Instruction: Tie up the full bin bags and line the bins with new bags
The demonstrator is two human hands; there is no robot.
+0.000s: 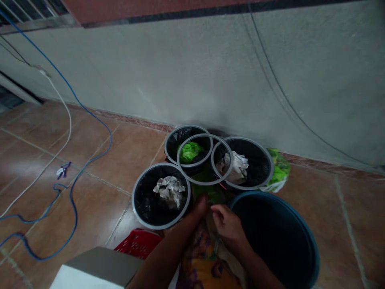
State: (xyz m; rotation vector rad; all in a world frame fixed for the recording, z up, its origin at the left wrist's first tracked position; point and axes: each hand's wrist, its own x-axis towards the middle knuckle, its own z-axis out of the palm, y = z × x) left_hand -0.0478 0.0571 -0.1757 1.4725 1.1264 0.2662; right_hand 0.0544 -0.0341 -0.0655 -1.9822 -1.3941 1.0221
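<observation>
My left hand reaches forward between the bins, dim and blurred, its fingers hard to make out. Close to its right, my right hand has its fingers curled in; whatever they may hold is hidden. Beyond both hands a loose grey ring rests across the bins. Crumpled silvery paper lies in the left black-lined bin. The rear bin contains crumpled bright green material. Crumpled whitish paper is inside the right bin. Dark green material shows beneath the ring.
A large dark blue tub stands by my right arm. At lower left are a white box and a red perforated item. A blue cable and keys lie on the tiles. Green-and-white plastic sits against the wall.
</observation>
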